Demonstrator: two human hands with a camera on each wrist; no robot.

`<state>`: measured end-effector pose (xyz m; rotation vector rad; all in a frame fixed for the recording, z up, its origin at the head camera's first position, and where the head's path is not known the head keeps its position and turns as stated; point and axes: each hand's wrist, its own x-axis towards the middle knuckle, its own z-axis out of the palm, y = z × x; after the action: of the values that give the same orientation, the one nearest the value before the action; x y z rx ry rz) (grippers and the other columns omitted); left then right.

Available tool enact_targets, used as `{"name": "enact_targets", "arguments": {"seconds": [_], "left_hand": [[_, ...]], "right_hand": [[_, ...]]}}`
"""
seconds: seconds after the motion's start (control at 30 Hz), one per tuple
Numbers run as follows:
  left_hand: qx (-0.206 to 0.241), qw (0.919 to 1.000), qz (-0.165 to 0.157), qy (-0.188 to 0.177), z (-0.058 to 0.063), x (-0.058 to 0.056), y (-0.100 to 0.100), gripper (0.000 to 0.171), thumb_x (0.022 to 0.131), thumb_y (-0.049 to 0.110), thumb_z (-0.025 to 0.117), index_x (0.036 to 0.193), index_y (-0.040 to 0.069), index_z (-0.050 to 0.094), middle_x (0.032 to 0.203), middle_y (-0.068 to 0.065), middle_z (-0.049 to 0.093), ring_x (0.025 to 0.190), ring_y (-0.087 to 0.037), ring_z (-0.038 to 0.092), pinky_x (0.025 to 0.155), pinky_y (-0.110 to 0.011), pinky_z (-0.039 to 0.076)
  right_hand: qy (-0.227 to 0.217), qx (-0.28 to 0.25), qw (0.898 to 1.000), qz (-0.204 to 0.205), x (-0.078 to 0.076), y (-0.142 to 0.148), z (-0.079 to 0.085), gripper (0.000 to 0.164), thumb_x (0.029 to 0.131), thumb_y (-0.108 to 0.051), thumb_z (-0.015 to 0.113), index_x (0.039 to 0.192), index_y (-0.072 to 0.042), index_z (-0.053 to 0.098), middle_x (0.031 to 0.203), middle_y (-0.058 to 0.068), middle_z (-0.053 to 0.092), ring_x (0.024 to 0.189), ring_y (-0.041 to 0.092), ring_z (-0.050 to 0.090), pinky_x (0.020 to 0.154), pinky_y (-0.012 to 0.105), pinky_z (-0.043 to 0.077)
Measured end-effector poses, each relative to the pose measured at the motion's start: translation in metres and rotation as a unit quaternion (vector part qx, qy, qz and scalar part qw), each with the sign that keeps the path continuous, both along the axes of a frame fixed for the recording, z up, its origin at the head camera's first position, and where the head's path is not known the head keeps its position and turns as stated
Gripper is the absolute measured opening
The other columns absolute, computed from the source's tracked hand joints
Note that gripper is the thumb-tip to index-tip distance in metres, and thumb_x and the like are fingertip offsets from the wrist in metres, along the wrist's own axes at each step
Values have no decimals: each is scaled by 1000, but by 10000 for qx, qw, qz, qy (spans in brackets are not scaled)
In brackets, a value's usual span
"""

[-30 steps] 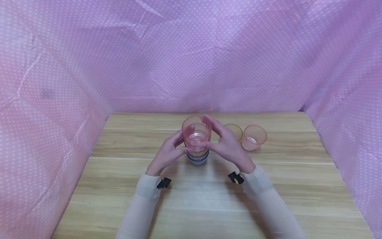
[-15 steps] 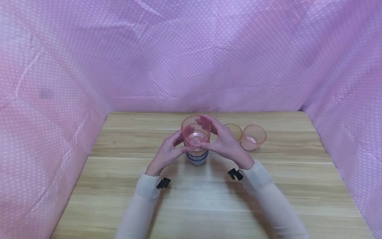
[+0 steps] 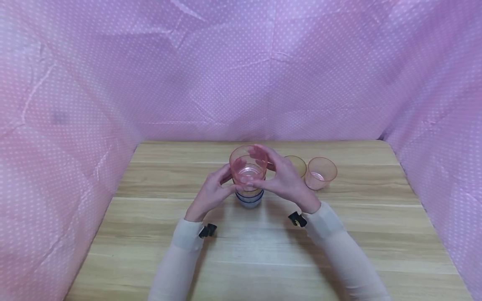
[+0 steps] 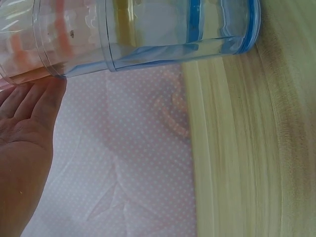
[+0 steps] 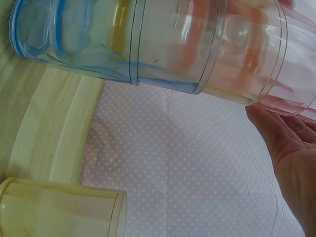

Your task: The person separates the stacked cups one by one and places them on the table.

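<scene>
A stack of nested see-through plastic cups stands upright on the wooden table, with blue cups at its foot, a yellow tint above them and a pink cup on top. My left hand holds the pink cup from the left, thumb in front and fingers round the side. From the right, my right hand grips the same cup, its thumb across the front and fingers behind. Both wrist views show the nested cups from the side, with the hands near the top end.
Just right of my right hand stand a yellow cup, partly hidden by that hand, and another pink cup, both upright. Pink dotted cloth hangs behind the wooden table and at both sides.
The right hand's thumb and wrist have shifted slightly at the pink cup. The stack, the left hand and the two cups at the right have stayed put.
</scene>
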<state>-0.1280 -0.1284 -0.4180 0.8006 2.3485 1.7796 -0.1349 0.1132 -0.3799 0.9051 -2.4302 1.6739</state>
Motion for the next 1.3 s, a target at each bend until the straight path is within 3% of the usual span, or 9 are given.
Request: {"name": "enact_targets", "arguments": {"seconds": [0.37,0.5,0.67,0.83,0.93,1.13,1.3], "left_hand": [[-30,10000,66,-6,0,0,2,63,92,-1,77,150,4,52,144,-15,62,134,-30,58,116,-45,45],[-47,10000,70,8,0,0,4,62,92,2,77,149,6,53,143,-13,62,133,-28,59,116,-44,45],[-55,9997,124,-222,0,1,3,68,92,3,78,153,12,50,146,-7,60,135,-27,57,117,-44,44],[-34,9995,2,-313,1,1,3,73,92,5,79,156,14,45,150,-5,56,138,-26,52,119,-44,42],[-79,9997,-120,-215,1,0,3,71,94,15,78,157,15,44,150,-6,55,139,-27,51,119,-48,41],[-69,9998,-144,-131,-4,1,4,82,91,57,69,158,16,42,149,-8,57,138,-28,52,118,-55,39],[31,9999,-114,40,-8,1,7,85,90,64,63,158,17,41,150,-6,56,138,-28,53,118,-54,41]], "right_hand": [[254,-34,9996,69,2,1,-1,88,77,-4,92,150,0,43,144,19,59,133,31,57,104,44,56],[215,-42,9997,45,3,2,-1,88,77,-5,92,150,0,43,144,19,60,133,31,58,104,43,55],[51,20,9999,158,2,2,1,92,78,-9,92,153,-2,39,147,16,58,136,30,55,110,45,51],[-126,222,9997,63,1,1,2,97,76,-21,95,155,-10,40,146,6,59,134,24,55,113,46,48],[-129,184,9997,55,0,0,1,93,74,-22,97,151,-13,46,143,3,61,132,22,56,112,45,48],[-3,-34,9999,119,-1,-1,-2,90,75,-16,96,150,-10,46,143,6,62,133,22,56,112,43,50],[44,-133,9998,127,-1,-1,-4,90,76,-11,94,150,-7,45,143,11,61,133,23,56,107,44,54]]}}
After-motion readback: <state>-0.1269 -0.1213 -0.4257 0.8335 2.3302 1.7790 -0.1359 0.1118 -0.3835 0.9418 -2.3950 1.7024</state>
